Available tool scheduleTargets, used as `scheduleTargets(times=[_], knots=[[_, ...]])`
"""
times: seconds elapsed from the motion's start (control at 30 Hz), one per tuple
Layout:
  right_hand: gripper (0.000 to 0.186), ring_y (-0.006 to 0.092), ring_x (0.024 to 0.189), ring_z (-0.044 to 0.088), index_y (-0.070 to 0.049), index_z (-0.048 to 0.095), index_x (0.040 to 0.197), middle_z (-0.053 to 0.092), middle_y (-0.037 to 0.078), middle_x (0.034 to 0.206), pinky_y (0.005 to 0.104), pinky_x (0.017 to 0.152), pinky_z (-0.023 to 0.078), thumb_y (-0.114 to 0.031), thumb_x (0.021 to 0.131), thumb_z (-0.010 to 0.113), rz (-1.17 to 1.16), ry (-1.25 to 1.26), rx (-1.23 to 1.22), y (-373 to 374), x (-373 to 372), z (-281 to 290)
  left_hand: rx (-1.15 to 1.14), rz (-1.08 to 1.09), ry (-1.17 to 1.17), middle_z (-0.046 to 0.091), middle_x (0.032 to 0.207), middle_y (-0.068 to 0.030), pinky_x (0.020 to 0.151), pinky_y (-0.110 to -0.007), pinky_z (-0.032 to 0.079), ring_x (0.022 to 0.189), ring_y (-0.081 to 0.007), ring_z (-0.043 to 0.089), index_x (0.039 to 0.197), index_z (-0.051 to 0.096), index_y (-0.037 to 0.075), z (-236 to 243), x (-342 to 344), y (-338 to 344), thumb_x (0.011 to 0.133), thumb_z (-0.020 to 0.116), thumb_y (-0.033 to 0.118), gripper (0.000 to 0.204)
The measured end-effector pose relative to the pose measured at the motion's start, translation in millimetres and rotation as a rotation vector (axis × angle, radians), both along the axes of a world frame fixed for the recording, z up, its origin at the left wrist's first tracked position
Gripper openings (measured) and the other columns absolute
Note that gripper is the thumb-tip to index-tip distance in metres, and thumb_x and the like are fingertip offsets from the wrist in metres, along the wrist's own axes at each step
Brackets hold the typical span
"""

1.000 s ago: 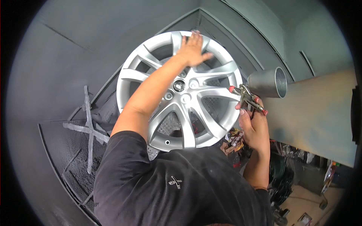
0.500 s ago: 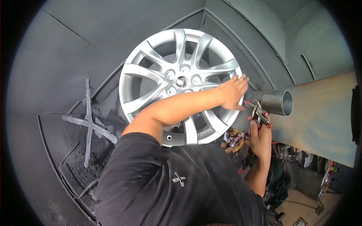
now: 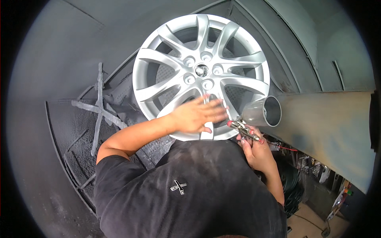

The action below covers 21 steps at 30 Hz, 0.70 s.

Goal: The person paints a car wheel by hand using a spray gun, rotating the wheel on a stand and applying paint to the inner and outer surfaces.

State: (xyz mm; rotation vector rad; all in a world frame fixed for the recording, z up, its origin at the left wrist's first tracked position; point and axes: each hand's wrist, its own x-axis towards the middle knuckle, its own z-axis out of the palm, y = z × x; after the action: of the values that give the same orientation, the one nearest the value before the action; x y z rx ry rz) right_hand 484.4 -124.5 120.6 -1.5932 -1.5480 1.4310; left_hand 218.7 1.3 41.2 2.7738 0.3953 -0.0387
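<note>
A silver alloy wheel [image 3: 156,56] fills the upper middle, with a shiny centre cap [image 3: 201,70]. My left hand [image 3: 194,115], blurred, is open with fingers spread over the wheel's lower spokes; whether it touches them is unclear. At the wheel's lower right, my right hand [image 3: 257,148] grips a metal spray gun [image 3: 246,131] with red fittings and a large metal cup [image 3: 254,114] tilted toward the right. The hub and upper spokes show uncovered; my arm and body hide part of the lower rim.
Dark coated booth walls [image 3: 71,51] surround the wheel. Crossed grey-crusted bars [image 3: 100,109] stand at left. A large pale panel [image 3: 329,127] lies at right, with cluttered items and dark hoses [image 3: 289,182] below it.
My left hand has moved from the wheel's top, across its right side, to the bottom. The wheel appears higher in view. The gun has shifted left and down in view.
</note>
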Motion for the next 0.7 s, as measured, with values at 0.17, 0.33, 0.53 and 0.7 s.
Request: scheduleTargets(times=[0.17, 0.33, 0.53, 0.7], knots=[[0.024, 0.0362, 0.101, 0.068, 0.006, 0.060, 0.119, 0.064, 0.019, 0.121, 0.0435, 0.087, 0.052, -0.001, 0.097, 0.054, 0.138, -0.011, 0.207, 31.2, -10.6, -4.3, 0.211, 0.547, 0.193, 0.026, 0.166, -0.0129, 0.124, -0.058, 0.019, 0.155, -0.0316, 0.022, 0.159, 0.029, 0.014, 8.1, -65.7, 21.1, 0.094, 0.065, 0.036, 0.077], [0.028, 0.0285, 0.098, 0.069, 0.006, 0.057, 0.125, 0.063, 0.020, 0.125, 0.0381, 0.084, 0.054, 0.001, 0.098, 0.053, 0.133, -0.219, 0.345, 60.5, 3.4, -3.0, -0.083, 0.959, 0.056, 0.057, 0.140, -0.0217, 0.116, -0.055, 0.033, 0.132, -0.0391, 0.052, 0.145, 0.050, 0.005, 15.0, -132.7, 19.3, 0.090, 0.069, 0.035, 0.066], [0.035, 0.0110, 0.070, 0.056, 0.004, 0.047, 0.135, 0.064, 0.011, 0.110, 0.0282, 0.063, 0.049, 0.005, 0.100, 0.047, -0.285, -0.152, 0.320, 51.2, 51.8, 0.5, 0.198, 1.053, -0.059, 0.066, 0.117, -0.0171, 0.112, -0.052, 0.038, 0.115, -0.0360, 0.061, 0.132, 0.060, 0.002, 2.4, -110.1, -15.7, 0.088, 0.070, 0.038, 0.057], [0.033, 0.0082, 0.065, 0.051, 0.003, 0.044, 0.135, 0.065, 0.009, 0.108, 0.0259, 0.059, 0.046, 0.000, 0.102, 0.047, -0.284, -0.279, 0.231, 20.9, 85.1, -18.4, 0.197, 1.242, -0.090, 0.064, 0.118, -0.0168, 0.111, -0.051, 0.035, 0.115, -0.0359, 0.057, 0.132, 0.059, -0.001, -6.2, -66.6, -59.4, 0.088, 0.069, 0.039, 0.061]])
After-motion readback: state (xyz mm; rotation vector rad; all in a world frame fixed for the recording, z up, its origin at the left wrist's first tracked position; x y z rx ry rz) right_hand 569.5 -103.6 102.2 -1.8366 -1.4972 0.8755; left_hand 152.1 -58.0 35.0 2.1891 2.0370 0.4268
